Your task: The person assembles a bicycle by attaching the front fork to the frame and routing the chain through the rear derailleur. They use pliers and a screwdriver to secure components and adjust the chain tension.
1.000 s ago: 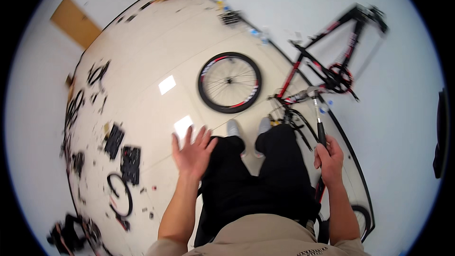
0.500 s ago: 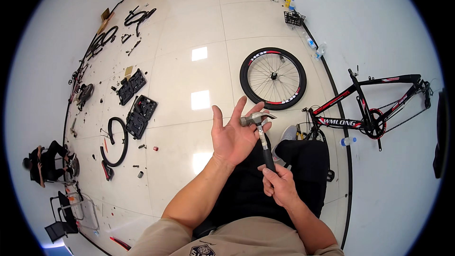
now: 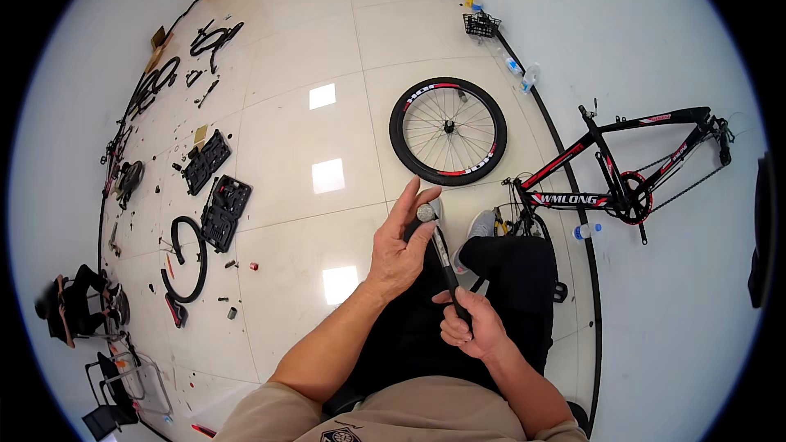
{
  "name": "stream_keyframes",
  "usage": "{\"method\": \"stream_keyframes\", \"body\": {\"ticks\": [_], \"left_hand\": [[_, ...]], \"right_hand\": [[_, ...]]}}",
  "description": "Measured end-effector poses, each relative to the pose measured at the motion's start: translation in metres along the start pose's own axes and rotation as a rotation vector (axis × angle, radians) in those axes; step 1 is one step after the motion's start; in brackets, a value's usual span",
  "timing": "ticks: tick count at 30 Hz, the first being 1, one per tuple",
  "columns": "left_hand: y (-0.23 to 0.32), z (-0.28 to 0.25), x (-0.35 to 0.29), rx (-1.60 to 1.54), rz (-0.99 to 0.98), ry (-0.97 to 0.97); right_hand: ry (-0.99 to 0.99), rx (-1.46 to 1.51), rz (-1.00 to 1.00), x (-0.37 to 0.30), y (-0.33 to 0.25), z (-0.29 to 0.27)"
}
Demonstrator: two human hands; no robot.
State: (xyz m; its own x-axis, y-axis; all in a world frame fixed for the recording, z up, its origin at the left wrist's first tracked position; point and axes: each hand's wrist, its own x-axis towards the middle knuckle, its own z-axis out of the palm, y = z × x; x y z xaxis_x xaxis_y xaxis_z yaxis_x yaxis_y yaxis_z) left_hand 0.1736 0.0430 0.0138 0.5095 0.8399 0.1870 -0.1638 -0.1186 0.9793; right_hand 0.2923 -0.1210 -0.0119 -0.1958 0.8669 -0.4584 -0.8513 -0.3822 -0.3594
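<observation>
Hammer (image 3: 443, 252) held in the air over the person's lap, between the two hands, with its head up and away from the body and the butt of its handle toward it. Its long axis slants: from the right hand (image 3: 477, 323) it runs forward and to the left, more forward than sideways, and ends at the left hand (image 3: 399, 252). So the head lies ahead and to the left of the right hand, and at the finger side of the left one. A round striking face points up at the camera; the claw is hidden.

The right hand is wrapped around the black grip at the lower end of the handle, and is the one that plainly bears the tool. The left hand is nearer the head: its fingers reach forward, loosely bent, along the far side, and its thumb lies on the near side, close to the top of the shaft. Whether these fingers press on the metal or only frame it, I cannot tell.

Beyond the hands, the wheel (image 3: 449, 127) lies on the floor (image 3: 282, 311), ahead and slightly to the right of the hammer's head. Farther right, well apart from both hands, the bike frame (image 3: 573, 199) stands by the wall (image 3: 679, 295); the right hand is the nearer one to it. Off to the left, the tool case (image 3: 223, 214) lies open on the floor, on the left hand's side.
</observation>
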Motion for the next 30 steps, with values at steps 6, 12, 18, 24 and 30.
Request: {"method": "stream_keyframes", "body": {"ticks": [6,12,18,24,30], "left_hand": [[-0.001,0.001,-0.003,-0.008,0.024,0.006],[0.001,0.003,-0.006,-0.084,0.069,-0.031],[-0.001,0.004,-0.011,-0.058,0.191,-0.062],[0.000,0.003,-0.009,-0.054,0.194,-0.065],[0.001,0.002,-0.006,-0.034,0.201,-0.043]], "right_hand": [[-0.050,0.038,0.026,-0.001,0.000,-0.005],[-0.036,-0.050,-0.043,-0.005,0.001,-0.008],[0.071,-0.286,-0.218,-0.002,0.008,-0.012],[0.139,-0.392,-0.255,-0.002,0.010,-0.013],[0.133,-0.387,-0.234,-0.004,0.009,-0.016]]}}
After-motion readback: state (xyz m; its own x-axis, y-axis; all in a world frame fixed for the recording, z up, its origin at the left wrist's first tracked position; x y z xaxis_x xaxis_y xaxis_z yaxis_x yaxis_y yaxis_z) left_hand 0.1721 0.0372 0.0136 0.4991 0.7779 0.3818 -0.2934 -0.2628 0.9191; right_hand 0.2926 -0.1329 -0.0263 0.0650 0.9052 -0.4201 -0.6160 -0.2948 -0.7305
